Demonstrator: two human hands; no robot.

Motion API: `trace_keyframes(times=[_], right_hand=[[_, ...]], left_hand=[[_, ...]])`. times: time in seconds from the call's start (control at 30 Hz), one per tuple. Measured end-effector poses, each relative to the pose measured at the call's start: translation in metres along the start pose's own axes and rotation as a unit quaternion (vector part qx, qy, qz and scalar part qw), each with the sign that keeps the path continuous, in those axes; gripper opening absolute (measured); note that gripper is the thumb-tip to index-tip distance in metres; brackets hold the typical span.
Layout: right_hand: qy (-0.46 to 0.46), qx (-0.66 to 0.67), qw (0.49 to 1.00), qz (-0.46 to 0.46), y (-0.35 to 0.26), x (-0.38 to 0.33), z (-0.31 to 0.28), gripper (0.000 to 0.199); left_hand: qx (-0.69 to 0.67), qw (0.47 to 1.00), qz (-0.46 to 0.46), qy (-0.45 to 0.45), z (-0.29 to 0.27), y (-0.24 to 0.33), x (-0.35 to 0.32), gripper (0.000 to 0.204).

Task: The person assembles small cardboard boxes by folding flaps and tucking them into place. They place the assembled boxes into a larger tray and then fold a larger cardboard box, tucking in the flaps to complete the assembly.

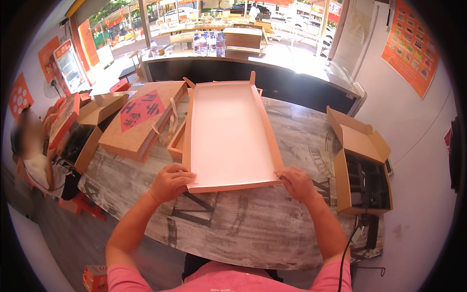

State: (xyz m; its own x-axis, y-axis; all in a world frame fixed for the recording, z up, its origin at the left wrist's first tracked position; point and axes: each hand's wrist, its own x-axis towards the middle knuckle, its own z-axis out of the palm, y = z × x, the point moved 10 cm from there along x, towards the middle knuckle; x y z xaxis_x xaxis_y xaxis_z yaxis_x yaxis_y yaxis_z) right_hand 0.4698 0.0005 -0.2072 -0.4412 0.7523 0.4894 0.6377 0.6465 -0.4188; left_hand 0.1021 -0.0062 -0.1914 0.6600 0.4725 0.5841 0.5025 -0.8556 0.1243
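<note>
A long, shallow cardboard box (232,131) with a white inside and tan walls lies in front of me, its near end toward me. Narrow flaps stick out at its two far corners. My left hand (170,183) is closed on the near left corner, its fingertips over the wall. At the near right corner my right hand (297,183) pinches the wall the same way. Under the box, another tan cardboard piece (178,142) shows along the left side; the rest of it is hidden.
A large tan gift box (113,137) with a red diamond label and ribbon handles lies to the left. On the right, an open carton (364,182) holds dark items and a cable. A person (39,151) works at the far left. Bottles (208,44) stand on a counter beyond the table (233,228).
</note>
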Motion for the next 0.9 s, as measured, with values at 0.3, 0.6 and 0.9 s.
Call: trace_keyframes(times=[0.3, 0.6, 0.9], right_hand=[[0.108, 0.02, 0.994, -0.021, -0.001, -0.011, -0.006, 0.017], [0.087, 0.233, 0.962, 0.11, 0.03, -0.019, 0.019, 0.014], [0.029, 0.12, 0.988, 0.097, 0.02, -0.014, 0.015, 0.014]], left_hand=[[-0.057, 0.991, -0.118, 0.033, 0.002, -0.024, -0.017, 0.034], [-0.204, 0.951, -0.232, 0.006, 0.02, -0.047, -0.038, 0.029], [-0.143, 0.971, -0.184, -0.056, 0.017, -0.029, -0.025, 0.013]])
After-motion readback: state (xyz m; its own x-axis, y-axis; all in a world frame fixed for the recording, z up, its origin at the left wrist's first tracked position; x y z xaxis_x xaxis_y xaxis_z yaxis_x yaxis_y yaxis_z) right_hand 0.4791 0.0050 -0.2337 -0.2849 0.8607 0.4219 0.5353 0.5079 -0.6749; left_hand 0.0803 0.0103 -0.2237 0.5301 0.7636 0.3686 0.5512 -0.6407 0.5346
